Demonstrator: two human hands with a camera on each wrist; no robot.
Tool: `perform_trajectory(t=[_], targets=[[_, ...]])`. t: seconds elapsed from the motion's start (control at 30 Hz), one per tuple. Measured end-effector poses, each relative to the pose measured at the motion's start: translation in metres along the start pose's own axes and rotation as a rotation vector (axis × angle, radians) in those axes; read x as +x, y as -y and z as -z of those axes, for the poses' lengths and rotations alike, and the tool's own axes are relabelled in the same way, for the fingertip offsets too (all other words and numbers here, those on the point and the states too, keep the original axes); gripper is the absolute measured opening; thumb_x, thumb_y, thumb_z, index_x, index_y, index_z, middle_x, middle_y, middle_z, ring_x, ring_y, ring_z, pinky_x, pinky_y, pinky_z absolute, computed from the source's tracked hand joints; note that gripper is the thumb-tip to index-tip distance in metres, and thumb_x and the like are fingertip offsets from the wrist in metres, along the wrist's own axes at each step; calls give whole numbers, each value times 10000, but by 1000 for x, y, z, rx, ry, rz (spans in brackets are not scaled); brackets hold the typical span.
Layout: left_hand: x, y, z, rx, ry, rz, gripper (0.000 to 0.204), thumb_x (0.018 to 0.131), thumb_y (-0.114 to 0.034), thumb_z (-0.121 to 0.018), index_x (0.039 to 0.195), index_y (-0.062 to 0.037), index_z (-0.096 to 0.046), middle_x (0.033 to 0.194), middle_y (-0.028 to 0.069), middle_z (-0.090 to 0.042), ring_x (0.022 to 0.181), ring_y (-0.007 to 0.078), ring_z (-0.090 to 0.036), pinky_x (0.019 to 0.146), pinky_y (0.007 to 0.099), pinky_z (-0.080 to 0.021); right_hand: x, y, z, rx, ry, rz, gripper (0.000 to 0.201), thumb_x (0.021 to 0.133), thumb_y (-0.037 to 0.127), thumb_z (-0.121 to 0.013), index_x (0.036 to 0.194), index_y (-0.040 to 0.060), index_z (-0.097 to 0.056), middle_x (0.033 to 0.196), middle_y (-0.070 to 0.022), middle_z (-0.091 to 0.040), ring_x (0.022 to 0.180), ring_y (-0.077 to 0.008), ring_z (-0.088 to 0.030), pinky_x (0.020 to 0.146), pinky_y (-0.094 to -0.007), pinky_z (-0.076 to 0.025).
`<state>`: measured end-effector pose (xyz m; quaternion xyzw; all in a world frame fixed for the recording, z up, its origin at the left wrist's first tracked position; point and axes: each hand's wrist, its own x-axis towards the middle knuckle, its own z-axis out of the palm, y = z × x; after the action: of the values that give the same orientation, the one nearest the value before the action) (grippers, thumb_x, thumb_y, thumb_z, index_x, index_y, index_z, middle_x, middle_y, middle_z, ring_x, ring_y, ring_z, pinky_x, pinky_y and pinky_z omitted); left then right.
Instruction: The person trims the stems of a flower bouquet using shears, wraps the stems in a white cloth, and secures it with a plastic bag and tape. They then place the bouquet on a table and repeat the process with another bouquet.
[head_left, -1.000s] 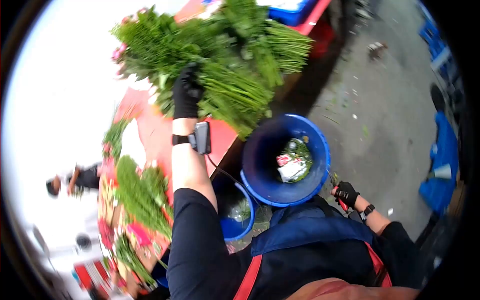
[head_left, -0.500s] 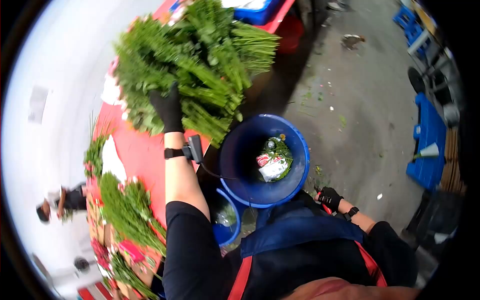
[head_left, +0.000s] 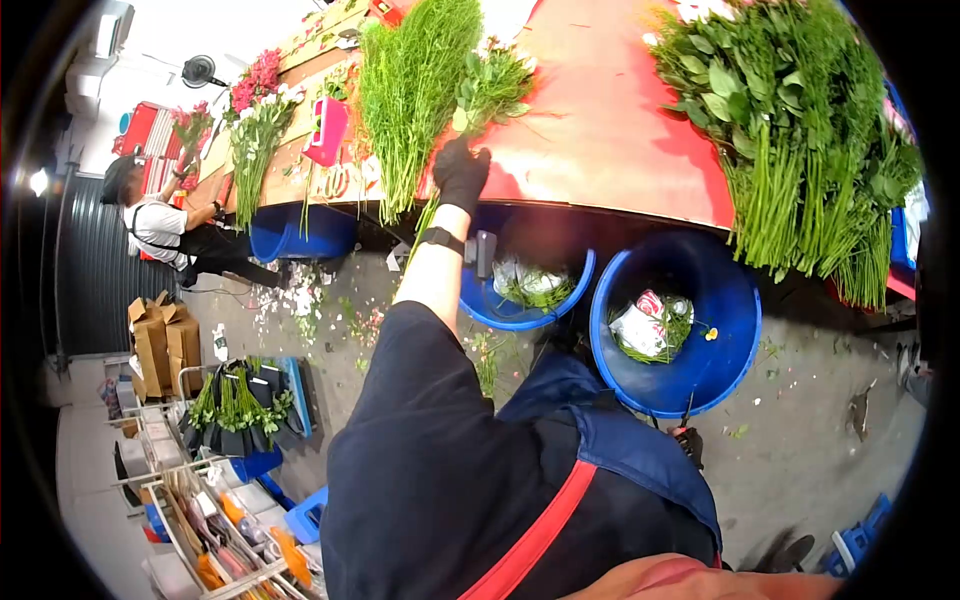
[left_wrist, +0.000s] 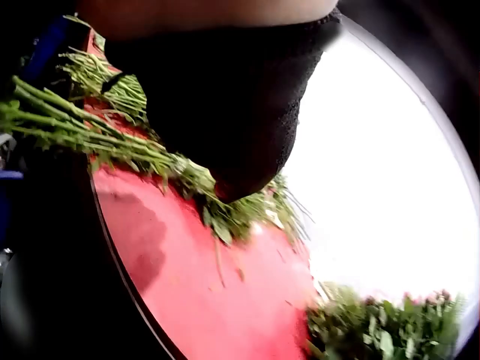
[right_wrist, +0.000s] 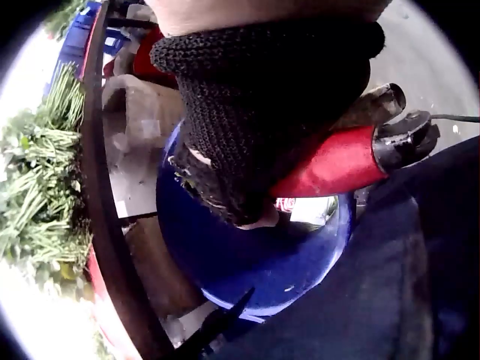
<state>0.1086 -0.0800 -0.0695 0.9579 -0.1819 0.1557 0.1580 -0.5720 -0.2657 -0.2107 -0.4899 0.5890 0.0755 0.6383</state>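
In the head view, my left hand (head_left: 462, 175), in a black glove, holds a small leafy bunch (head_left: 492, 92) at the table's near edge, its stems trailing below the hand. The left wrist view has the gloved hand (left_wrist: 225, 112) over those green stems (left_wrist: 127, 146), fingertips mostly hidden. Beside it lies a tall feathery green bunch (head_left: 410, 100). Low beside the bucket, my right hand (head_left: 688, 445) grips a cutting tool; its red handle (right_wrist: 334, 163) and dark blade (right_wrist: 225, 321) show around the right hand (right_wrist: 255, 120) in the right wrist view.
A red-covered table (head_left: 610, 120) runs across the top, with a large heap of greenery (head_left: 800, 150) at right. Below stand a blue bucket (head_left: 735, 370) with scraps and another blue bucket (head_left: 520, 322). A person (head_left: 160, 225) works at left.
The view has swung toward the table's other end. My left hand has left the large heap and moved to the small bunch, which it now holds. My right hand stays low with the tool.
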Motion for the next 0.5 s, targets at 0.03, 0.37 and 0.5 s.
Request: perform_trajectory(t=[0.03,0.37,0.5], targets=[[7,15,3,77,59,58,486,703,-409,-726,1025,-59,-630,1025,167,-650,976,336,-621,827,443,-502,13,-4,3,47,104,3,229,768,215,-698,739,35,-560,623,-94,-572,543,-207,-588,482,-338,-466],[40,66,-41,-335,489,185,309,739,-291,-681,886,-22,-645,836,171,-656,763,309,-627,689,409,-489,-24,117,-109,-698,178,828,431,846,304,-624,1170,25,-567,974,-202,-643,803,-318,-585,695,-389,-458],[34,15,10,-1154,450,423,232,841,-233,-670,878,-12,-611,853,113,-612,689,200,-596,567,343,-496,-13,112,-96,-713,234,563,252,859,334,-577,887,85,-610,804,-188,-566,747,-367,-563,625,-464,-414]])
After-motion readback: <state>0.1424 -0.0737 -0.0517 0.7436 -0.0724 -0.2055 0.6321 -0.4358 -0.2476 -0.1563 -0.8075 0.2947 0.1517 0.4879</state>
